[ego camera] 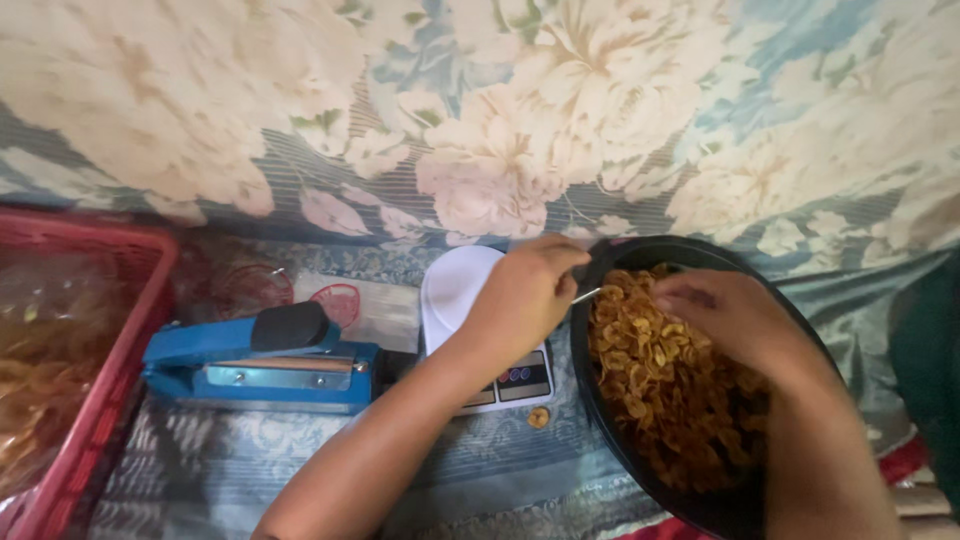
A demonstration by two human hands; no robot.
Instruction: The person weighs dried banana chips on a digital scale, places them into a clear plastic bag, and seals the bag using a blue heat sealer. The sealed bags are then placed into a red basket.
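Landmark for all positions: the black basin [600, 400], one in count, round, at lower right of view.

One floral cloth [500, 120], cream blossoms on blue-grey stripes, hangs behind the basin and fills the upper half of the view. A second patterned cloth covers the surface [250, 460] on which everything stands.

One red basket [130, 340] of open mesh, far left of the basin at the view's edge. It holds clear bags of golden-brown chips; the number of bags cannot be told.

The basin itself holds loose golden-brown chips [670, 400], heaped, too many to count.

One blue heat sealer [260, 365] with a black knob on its arm, left of the basin, between it and the basket. Its arm is down.

One white kitchen scale [455, 290], just left of the basin, round platter on top, small display panel toward the viewer, partly hidden by the forearm.

Clear plastic bags [330, 300] with round red printed marks, lying flat behind the sealer, left of the scale. Two marks show; bag count unclear.

Two hands. Left hand [525, 290] is at the basin's left rim, fingers pinched closed on a thin pale sliver, possibly a bag edge; cannot tell what it is. Right hand [725, 315] is over the basin, fingers curled down into the chips; whether it grips any is not visible.

One single chip [539, 417] lies on the surface just left of the basin, below the scale.
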